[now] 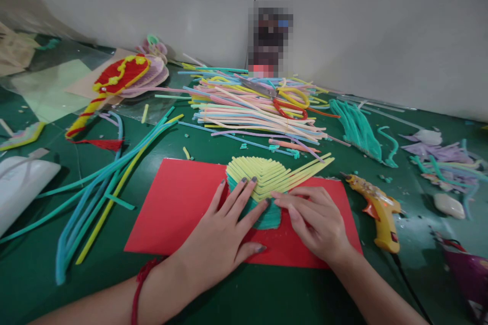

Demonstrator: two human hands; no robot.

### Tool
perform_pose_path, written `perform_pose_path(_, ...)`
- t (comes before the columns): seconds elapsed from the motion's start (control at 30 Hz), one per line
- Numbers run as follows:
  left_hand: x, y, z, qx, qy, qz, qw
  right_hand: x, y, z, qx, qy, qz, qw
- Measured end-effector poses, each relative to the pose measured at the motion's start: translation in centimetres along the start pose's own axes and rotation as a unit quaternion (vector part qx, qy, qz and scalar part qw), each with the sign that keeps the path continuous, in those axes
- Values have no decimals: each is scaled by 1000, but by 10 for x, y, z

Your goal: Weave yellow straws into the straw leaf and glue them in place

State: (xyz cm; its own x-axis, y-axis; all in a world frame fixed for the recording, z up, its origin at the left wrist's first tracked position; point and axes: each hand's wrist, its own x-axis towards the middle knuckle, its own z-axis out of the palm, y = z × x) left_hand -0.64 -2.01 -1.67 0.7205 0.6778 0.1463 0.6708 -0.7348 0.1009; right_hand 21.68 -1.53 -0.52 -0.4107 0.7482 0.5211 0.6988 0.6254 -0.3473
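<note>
A leaf-like piece of yellow pipe cleaners [259, 170], laid in slanting rows meeting in a V, lies on a red card [183, 203]. Its lower part is made of teal pipe cleaners [270, 218]. Several yellow ends stick out to the upper right. My left hand [224, 238] rests flat with fingers spread, its fingertips on the yellow and teal rows. At the right edge of the piece is my right hand [314, 218], fingers curled together, with the index fingertip touching the lowest yellow row. Whatever it may pinch is hidden.
Pastel pipe cleaners [247, 106] are heaped behind the card, with scissors [290, 101] on top. A yellow glue gun [375, 210] lies at right near a teal bundle [358, 129]. Leftward are loose teal and blue pipe cleaners [99, 198] and a red-and-yellow fan-shaped piece [122, 75].
</note>
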Motion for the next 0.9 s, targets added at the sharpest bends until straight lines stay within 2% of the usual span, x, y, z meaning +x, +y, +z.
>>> perform_pose_path(0.4,0,-1,-1,-7,-1,1,1000,1,0,1,-7,-37,17,999)
perform_pose_path(0.53,1,-1,-1,-11,1,0,1000,0,3,-2,-13,13,11,1000)
perform_pose_path(0.63,1,-1,-1,-7,3,1,1000,0,6,-3,-38,46,36,998)
perform_pose_path(0.9,1,-1,-2,-12,-5,0,1000,3,8,-4,-35,31,65,997)
